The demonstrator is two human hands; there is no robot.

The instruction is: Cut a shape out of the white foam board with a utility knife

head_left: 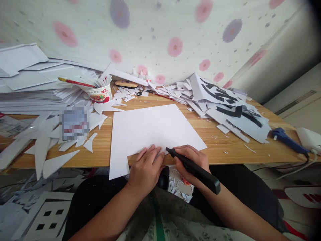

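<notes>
A white foam board sheet (150, 124) lies on the wooden table, with a notch cut out of its near edge and its lower left corner hanging past the table edge. My left hand (146, 165) rests flat on the sheet's near edge, fingers spread forward. In my right hand (193, 159) is a thick black utility knife (198, 169), held like a pen. Its front end points up and left, close to my left fingertips at the sheet's near edge. I cannot make out the blade.
Left are stacked white boards (30, 97), pointed offcuts (60, 162) and a paper cup (100, 93) holding strips and a red brush (75, 82). Right are piled boards with black strokes (218, 92) and a blue glue gun (288, 139) with a cord. Scraps (179, 184) lie below the table (260, 150).
</notes>
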